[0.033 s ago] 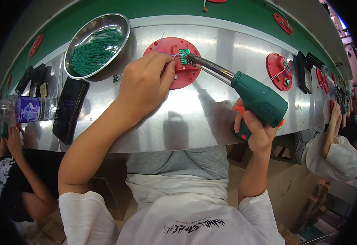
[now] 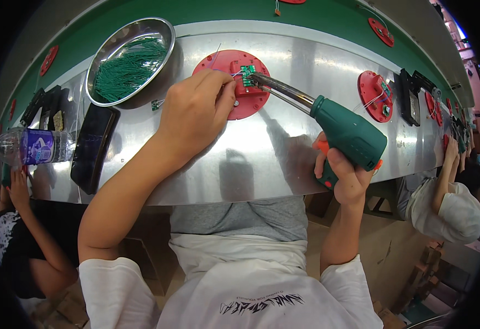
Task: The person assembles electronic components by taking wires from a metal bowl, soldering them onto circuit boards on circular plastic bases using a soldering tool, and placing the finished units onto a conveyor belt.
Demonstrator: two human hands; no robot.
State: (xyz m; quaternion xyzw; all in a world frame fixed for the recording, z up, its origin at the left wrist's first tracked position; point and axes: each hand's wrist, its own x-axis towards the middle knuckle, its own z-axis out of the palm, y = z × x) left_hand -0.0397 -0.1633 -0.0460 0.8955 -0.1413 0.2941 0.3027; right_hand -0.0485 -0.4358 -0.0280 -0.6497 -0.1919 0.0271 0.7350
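Note:
In the middle of the bench lies a round red plastic disc [image 2: 245, 111], its raised square housing carrying a small green circuit board [image 2: 248, 69]. My left hand [image 2: 196, 104] rests over the disc's left side, thumb and forefinger pinched on a thin wire [image 2: 234, 73] that runs to the board. Part of that wire is hidden by the fingers. My right hand [image 2: 349, 175] grips a green soldering gun [image 2: 349, 131] with an orange trigger. Its dark metal tip meets the board, with a thin tube beneath the barrel.
A steel bowl [image 2: 169, 52] of green wires stands back left. Near it are a black phone-like slab [image 2: 94, 148] and a plastic bottle [image 2: 37, 147]. Another red disc [image 2: 369, 90] and a black holder [image 2: 410, 101] lie right. More discs ride a green belt [image 2: 316, 17]; co-workers sit either side.

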